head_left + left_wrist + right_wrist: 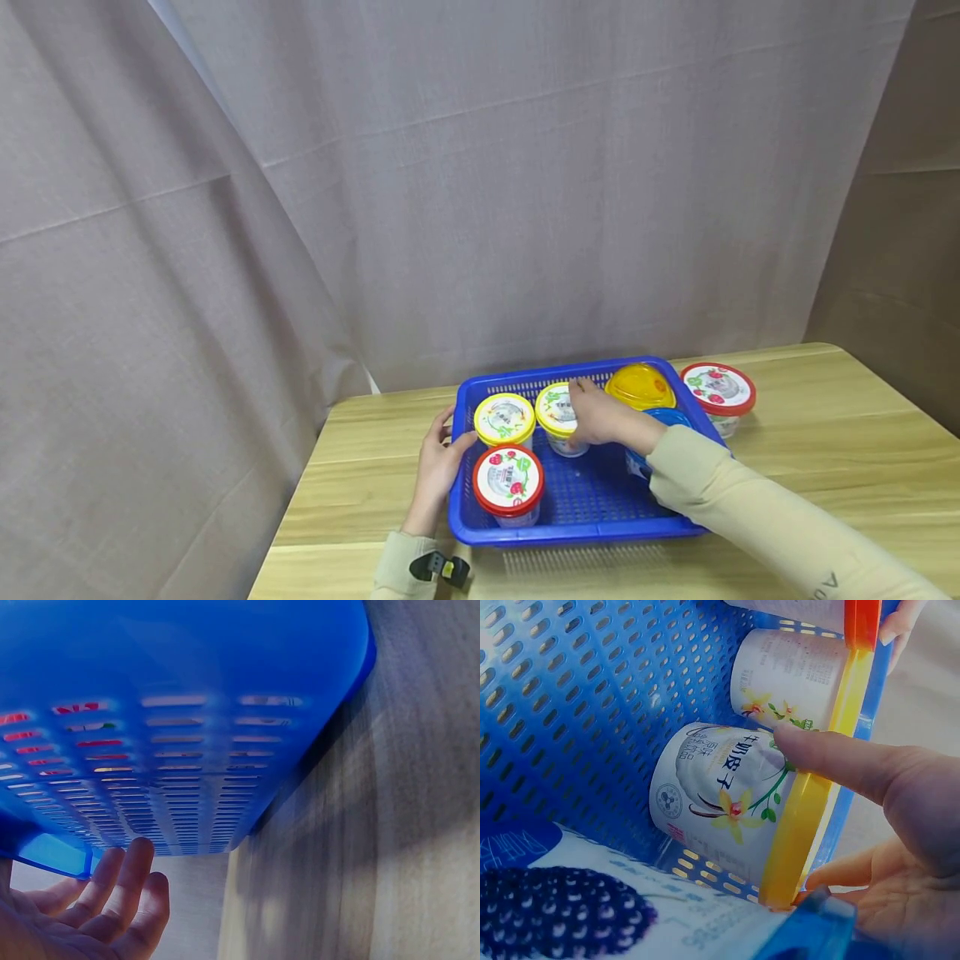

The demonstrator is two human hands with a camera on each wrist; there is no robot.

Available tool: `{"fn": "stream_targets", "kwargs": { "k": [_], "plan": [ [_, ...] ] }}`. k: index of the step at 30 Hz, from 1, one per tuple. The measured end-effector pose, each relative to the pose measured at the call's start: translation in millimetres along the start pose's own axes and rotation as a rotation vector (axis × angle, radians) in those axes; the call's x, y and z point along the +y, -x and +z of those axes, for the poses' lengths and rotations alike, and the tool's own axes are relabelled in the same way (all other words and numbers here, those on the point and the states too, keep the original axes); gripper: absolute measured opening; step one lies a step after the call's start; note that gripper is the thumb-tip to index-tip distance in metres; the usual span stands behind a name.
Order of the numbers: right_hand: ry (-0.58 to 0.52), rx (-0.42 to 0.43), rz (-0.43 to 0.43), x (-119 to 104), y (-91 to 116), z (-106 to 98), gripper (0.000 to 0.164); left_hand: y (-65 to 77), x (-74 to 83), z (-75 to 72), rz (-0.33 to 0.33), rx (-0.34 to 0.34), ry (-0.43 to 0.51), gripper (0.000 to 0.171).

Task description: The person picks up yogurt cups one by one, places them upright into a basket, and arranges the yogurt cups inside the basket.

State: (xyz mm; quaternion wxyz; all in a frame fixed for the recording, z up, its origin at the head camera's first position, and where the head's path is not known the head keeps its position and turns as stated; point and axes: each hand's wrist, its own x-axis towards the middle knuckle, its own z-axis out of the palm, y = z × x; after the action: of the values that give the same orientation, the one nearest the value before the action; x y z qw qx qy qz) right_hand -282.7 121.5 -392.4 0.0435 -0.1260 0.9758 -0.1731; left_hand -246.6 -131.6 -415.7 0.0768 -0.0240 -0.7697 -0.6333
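A blue plastic basket (592, 531) stands on the wooden table. At its left rim is my left hand (437, 467), thumb over the edge and fingers along the outer wall; the left wrist view shows these fingers (135, 874) loosely bent by the rim. My right hand (603, 417) reaches inside and grips a white cup with a yellow lid (724, 799) around its lid, thumb on the near side. Left of it stands another yellow-lidded cup (505, 418), with a red-lidded cup (508, 482) in front. The held cup appears upright within the basket.
In the basket's right part are a yellow-lidded container (640, 386) and a blue-lidded cup (670, 417), partly covered by the right forearm. Outside, by the right rim, stands another red-lidded cup (718, 388). A grey curtain (525, 208) hangs behind the table (360, 467).
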Motion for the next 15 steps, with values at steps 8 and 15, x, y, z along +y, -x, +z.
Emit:
{"fn": "stream_targets", "kwargs": {
  "k": [8,15],
  "plan": [
    [-0.02,-0.006,0.004,-1.8,0.7,-3.1,0.1,-6.2,-8.6,1.5,-0.006,0.002,0.001,0.06],
    [-0.019,0.0,-0.021,-3.6,2.3,-7.4,0.101,-23.1,-43.3,3.6,-0.023,0.02,0.002,0.064]
  ]
}}
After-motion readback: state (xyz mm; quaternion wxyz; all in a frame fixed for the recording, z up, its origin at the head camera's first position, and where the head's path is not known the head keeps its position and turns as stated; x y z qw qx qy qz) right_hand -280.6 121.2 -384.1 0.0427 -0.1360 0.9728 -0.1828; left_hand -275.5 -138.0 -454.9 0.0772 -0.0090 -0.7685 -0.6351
